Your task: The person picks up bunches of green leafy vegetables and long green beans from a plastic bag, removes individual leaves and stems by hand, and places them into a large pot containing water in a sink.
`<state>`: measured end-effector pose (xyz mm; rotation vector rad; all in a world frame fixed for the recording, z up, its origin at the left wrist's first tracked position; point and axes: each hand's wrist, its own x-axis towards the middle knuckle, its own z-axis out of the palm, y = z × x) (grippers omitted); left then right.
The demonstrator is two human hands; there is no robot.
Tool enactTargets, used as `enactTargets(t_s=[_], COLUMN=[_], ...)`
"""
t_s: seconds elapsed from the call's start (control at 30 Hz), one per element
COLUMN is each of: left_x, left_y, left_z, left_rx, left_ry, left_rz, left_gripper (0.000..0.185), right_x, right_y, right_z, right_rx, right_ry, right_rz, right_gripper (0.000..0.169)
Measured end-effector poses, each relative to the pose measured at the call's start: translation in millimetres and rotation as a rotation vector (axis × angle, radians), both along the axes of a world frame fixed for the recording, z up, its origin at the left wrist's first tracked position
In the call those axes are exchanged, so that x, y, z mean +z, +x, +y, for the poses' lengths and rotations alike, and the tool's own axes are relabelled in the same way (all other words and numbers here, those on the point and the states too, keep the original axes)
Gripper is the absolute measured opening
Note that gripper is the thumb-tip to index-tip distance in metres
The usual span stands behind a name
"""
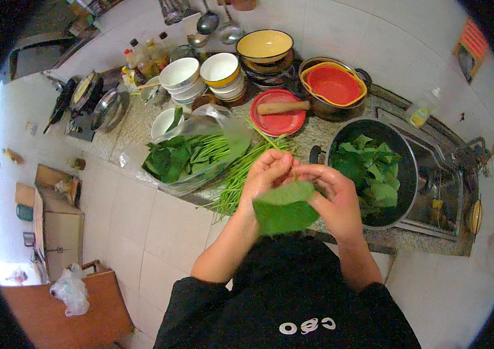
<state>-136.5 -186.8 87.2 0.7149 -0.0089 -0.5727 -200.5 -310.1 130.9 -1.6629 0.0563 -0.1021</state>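
A broad green leaf (288,209) hangs by its stem between my two hands, in front of my chest. My left hand (268,172) pinches the stem near its end. Thumb and fingers of my right hand (332,192) hold the leaf at its stem side. Behind my left hand a pile of long green stems (247,168) lies on the granite counter. Left of it is a clear plastic bag (185,185) with leafy greens (170,159) inside. Loose green leaves (373,170) fill part of a large dark pot (413,187) to the right of my right hand.
Behind the greens stand stacked bowls (179,74), a red plate (257,124) bearing a wooden rolling pin (284,107), and a red basket (333,85) in a metal pot. A sink (452,205) lies beyond the large pot. Bottles and pan lids (110,109) are at the left.
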Motion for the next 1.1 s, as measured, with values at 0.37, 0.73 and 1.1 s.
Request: enactTargets(t_s=[0.37,0.73,1.1], left_x=[-7.7,-9.6,17.0], left_y=[-4.9,-7.8,7.3], left_z=[-9.7,-10.6,0.9], left_rx=[-0.017,-0.088,0.091], left_ry=[-0.007,-0.201,0.194], left_rz=[-0.011,0.008,-0.240], left_gripper=[0.004,0.010,0.007], right_x=[5.0,4.9,-18.7], right_y=[2.0,6.2,8.0], right_z=[-5.3,1.8,-6.6], right_rx=[-0.155,-0.150,-0.070], right_ry=[-0.101,-0.296,0.255], right_rz=[0.161,0.036,0.064], right_gripper=[0.022,0.023,0.024])
